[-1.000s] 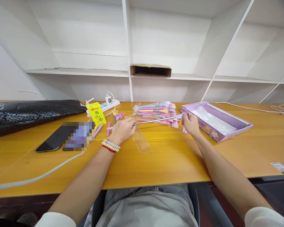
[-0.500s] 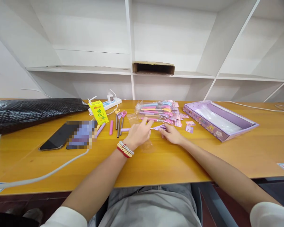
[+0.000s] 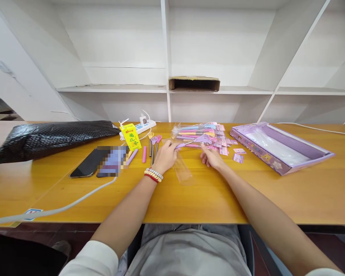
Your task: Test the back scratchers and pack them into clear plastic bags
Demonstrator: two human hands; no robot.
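Observation:
My left hand is closed around the purple handle of a back scratcher, whose clawed head points right, raised above the table. Beside the claw is my right hand, index finger stretched out and the other fingers loosely bent, with nothing in it. Below and between the hands lies a clear plastic sleeve. Several packaged back scratchers are stacked just behind. Left of my left hand lie loose claw heads on metal rods and a pink handle.
A purple display box with plastic inside stands at the right, small cards beside it. Leftward are a yellow drink carton, a power strip, a black phone, a white cable and a black wrapped package.
The back scratcher's claw has risen and tilted away from the table in my left hand. My right hand has let go of the claw and drawn slightly aside. The view has shifted left.

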